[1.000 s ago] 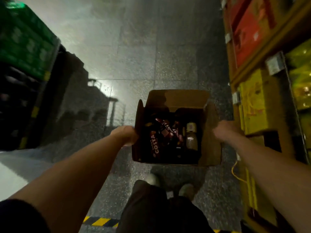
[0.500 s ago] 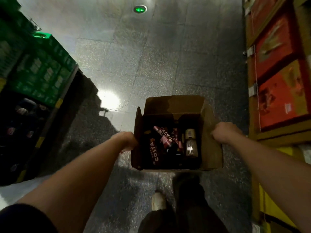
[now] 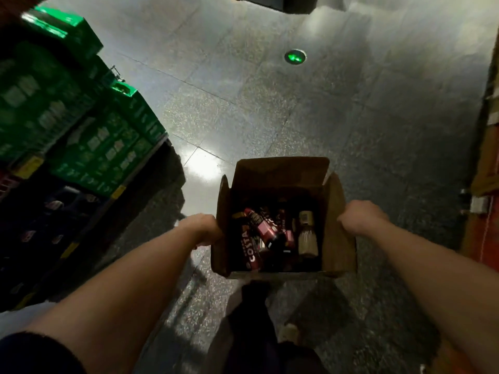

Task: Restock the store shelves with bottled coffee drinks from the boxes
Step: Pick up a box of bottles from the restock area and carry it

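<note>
Box (image 3: 280, 179) between hands: left hand (image 3: 202, 229), right hand (image 3: 360, 215) grip sides.

The open brown cardboard box (image 3: 280, 174) hangs above the floor with its four top flaps standing up, the left hand (image 3: 204, 228) gripping its left side and the right hand (image 3: 359, 217) its right flap. Inside, dark maroon bottles labelled COSTA (image 3: 251, 252) lie jumbled across one another. A pale beige bottle with a light cap (image 3: 307, 236) lies at the right wall.
</note>
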A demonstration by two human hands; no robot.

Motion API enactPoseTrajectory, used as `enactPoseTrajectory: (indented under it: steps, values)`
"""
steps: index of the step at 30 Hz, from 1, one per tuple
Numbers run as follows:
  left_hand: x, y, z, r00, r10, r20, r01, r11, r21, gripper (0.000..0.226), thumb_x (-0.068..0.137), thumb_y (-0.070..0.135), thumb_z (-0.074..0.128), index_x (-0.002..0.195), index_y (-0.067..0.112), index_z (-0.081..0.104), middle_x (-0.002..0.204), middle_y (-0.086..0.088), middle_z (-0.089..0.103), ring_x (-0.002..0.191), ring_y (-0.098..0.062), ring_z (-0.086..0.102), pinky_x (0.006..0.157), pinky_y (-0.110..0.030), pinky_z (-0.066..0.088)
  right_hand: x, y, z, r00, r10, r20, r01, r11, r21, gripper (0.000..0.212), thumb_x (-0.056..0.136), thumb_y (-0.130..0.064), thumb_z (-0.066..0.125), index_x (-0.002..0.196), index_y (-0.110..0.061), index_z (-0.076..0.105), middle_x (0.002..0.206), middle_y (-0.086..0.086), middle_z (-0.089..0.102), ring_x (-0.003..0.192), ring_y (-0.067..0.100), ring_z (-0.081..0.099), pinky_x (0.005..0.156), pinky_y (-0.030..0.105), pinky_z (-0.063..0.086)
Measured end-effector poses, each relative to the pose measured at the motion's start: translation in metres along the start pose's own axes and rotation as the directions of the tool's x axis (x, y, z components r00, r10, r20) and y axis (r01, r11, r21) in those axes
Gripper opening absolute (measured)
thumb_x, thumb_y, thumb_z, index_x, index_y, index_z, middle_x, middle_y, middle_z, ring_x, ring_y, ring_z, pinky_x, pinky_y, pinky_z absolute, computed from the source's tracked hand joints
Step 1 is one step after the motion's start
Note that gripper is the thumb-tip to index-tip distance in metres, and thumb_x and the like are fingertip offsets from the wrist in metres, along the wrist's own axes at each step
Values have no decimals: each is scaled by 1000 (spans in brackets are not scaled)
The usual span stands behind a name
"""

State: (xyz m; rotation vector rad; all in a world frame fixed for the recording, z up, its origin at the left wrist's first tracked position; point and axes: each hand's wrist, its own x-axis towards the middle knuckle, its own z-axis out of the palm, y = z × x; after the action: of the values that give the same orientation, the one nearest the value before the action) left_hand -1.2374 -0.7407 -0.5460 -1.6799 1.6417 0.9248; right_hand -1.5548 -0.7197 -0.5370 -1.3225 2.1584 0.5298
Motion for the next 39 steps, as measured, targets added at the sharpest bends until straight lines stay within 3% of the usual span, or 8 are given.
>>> enactPoseTrajectory:
  steps: [4, 8, 12, 17, 22, 25, 36, 39]
  values:
    - [67, -1, -83, 1000, 6, 28, -5, 999, -34, 31, 87, 30, 53, 103, 7, 66, 90, -8, 63, 80, -24, 64, 68, -31, 53, 73, -50, -70, 1000, -16, -14, 15, 998, -60, 28, 90, -22, 49, 112, -11, 62, 118, 14, 61, 105, 31, 59, 81, 35, 49]
    - [123, 0, -163, 1000, 9, -1, -9, 1000, -21, 33, 85, 34, 51, 102, 11, 68, 103, -9, 69, 90, -26, 66, 76, -32, 52, 148, -99, -136, 999, -33, -27, 30, 994, -105, 32, 91, -23, 48, 118, -10, 61, 121, 14, 60, 107, 31, 59, 81, 34, 49]
    - [174, 0, -248, 1000, -29, 3, 29, 999, -38, 29, 86, 31, 51, 101, 13, 67, 89, -4, 62, 80, -22, 60, 74, -29, 51, 216, -153, -194, 998, -62, -19, 59, 990, -125, 35, 90, -24, 48, 120, -10, 58, 125, 15, 58, 111, 33, 58, 80, 34, 47]
    - [250, -4, -351, 992, -122, 33, 125, 983, -136, 27, 87, 29, 50, 65, 14, 57, 63, 0, 58, 65, -19, 61, 59, -26, 44, 322, -232, -273, 987, -161, -5, 159, 977, -141, 35, 89, -23, 48, 120, -10, 58, 126, 15, 58, 112, 32, 58, 88, 37, 50]
    - [313, -24, -429, 977, -208, -46, 195, 960, -201, 38, 89, 38, 49, 109, 11, 66, 114, -11, 67, 105, -27, 64, 80, -29, 48, 411, -324, -345, 958, -286, 26, 284, 930, -234, 31, 89, -20, 47, 115, -10, 61, 122, 13, 60, 110, 32, 58, 81, 34, 48]
    - [354, -43, -473, 973, -229, -26, 214, 939, -268, 37, 88, 38, 50, 105, 9, 67, 111, -12, 68, 95, -27, 65, 79, -31, 52, 458, -385, -389, 931, -365, 28, 353, 876, -327, 34, 91, -22, 45, 115, -6, 62, 124, 16, 60, 112, 33, 58, 86, 34, 49]
    - [489, -138, -651, 953, -299, 43, 284, 838, -465, 34, 96, 32, 46, 107, 6, 64, 114, -15, 64, 101, -28, 62, 88, -34, 51, 601, -639, -522, 882, -469, 46, 433, 767, -473, 32, 90, -24, 49, 114, -9, 63, 120, 15, 63, 108, 34, 61, 81, 33, 48]
    - [520, -166, -697, 928, -365, 76, 348, 770, -534, 32, 96, 31, 45, 102, 5, 62, 110, -14, 65, 95, -27, 65, 78, -33, 54, 636, -715, -553, 848, -522, 91, 490, 708, -508, 30, 92, -22, 48, 114, -10, 63, 119, 13, 63, 107, 32, 61, 81, 34, 49]
